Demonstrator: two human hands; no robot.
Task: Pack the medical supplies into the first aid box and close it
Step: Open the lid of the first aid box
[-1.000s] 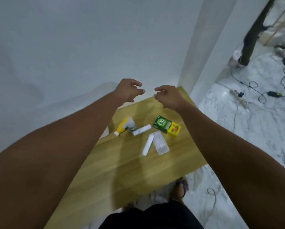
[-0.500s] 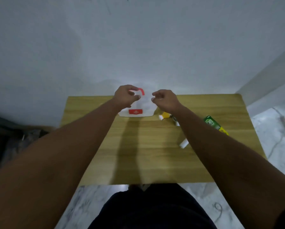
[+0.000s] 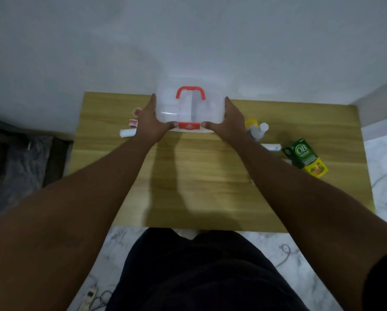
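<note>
A clear plastic first aid box [image 3: 189, 108] with a red handle and red front latch sits at the back of the wooden table [image 3: 201, 180], its lid down. My left hand [image 3: 151, 122] grips its left side and my right hand [image 3: 229, 122] its right side, thumbs at the front edge by the latch. To the left lie a white gauze roll [image 3: 127, 132] and small red-and-white items [image 3: 136, 117]. To the right stand a yellow bottle [image 3: 251, 124] and a white bottle [image 3: 260, 130], a white tube [image 3: 271, 146] and a green and yellow carton [image 3: 303, 157].
A white wall rises right behind the table. Marble floor lies in front and to the right, with a power strip and cables [image 3: 91, 297] near my legs. Dark furniture [image 3: 19, 167] stands left of the table.
The view has swung from the table's right end to centre on the box. Both hands, held empty above the table before, have come down onto the box's sides.
</note>
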